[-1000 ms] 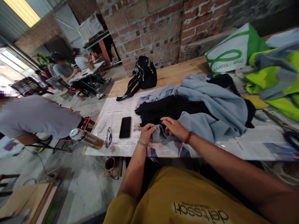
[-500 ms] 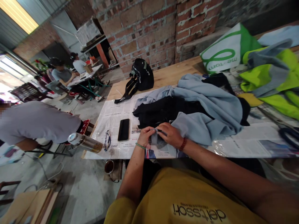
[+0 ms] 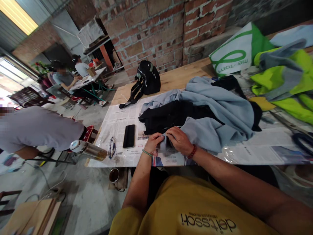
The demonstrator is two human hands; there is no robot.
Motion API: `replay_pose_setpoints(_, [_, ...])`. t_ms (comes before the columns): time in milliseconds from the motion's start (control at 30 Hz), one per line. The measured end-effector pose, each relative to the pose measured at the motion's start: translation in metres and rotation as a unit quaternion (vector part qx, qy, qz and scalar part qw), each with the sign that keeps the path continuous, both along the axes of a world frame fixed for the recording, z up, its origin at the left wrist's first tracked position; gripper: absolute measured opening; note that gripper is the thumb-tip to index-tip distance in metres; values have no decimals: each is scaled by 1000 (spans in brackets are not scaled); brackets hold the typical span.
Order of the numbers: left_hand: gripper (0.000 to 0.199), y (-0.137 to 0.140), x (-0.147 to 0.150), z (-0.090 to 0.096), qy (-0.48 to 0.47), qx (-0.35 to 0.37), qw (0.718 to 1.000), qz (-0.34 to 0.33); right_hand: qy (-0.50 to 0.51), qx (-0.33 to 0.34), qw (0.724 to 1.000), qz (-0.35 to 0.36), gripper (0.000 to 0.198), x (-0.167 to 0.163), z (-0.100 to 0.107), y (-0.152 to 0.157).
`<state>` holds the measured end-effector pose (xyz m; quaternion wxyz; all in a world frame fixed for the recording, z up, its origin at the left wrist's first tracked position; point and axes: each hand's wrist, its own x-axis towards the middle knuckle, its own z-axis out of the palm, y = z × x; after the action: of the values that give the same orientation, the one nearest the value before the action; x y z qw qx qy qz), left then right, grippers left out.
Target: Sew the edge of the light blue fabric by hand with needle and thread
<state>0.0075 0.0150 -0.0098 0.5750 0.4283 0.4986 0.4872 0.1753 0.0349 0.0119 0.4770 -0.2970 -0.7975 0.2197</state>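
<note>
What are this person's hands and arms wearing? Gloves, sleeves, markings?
No gloves. The left hand has a green beaded-looking bracelet at the wrist; the right hand has a red beaded bracelet. Both forearms are bare. The left sleeve is short and mustard yellow, matching the shirt, which has dark lettering. Right sleeve not visible.

Grey cloth (image 3: 205, 132): left hand (image 3: 154, 141) and right hand (image 3: 180, 140) held part | Phone (image 3: 129, 136), one: lay on newspaper (image 3: 117, 123) | Black bag (image 3: 152, 79), one: sat beyond

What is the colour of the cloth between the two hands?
The cloth is greyish blue, clearest in the head view.
</note>
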Motion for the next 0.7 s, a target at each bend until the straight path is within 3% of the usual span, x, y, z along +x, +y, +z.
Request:
replay_pose_setpoints(267, [35,0,-1,-3,2,10,1000,-12,7,-96,995,-10,11,-6,3,-3])
replay_pose_setpoints(367, [34,0,-1,-2,6,4,1000,-14,39,-143,988,-36,11,-2,17,-4])
replay_pose_setpoints(533, [35,-1,2,-2,31,-22,999,-8,122,-160,979,-23,13,3,50,-2])
replay_pose_setpoints(633, [35,-1,2,-3,14,-17,1000,2,201,-243,947,50,19,3,61,-1])
replay_pose_setpoints(700, [34,0,1,-4,3,-8,1000,8,267,-336,896,114,26,4,64,-1])
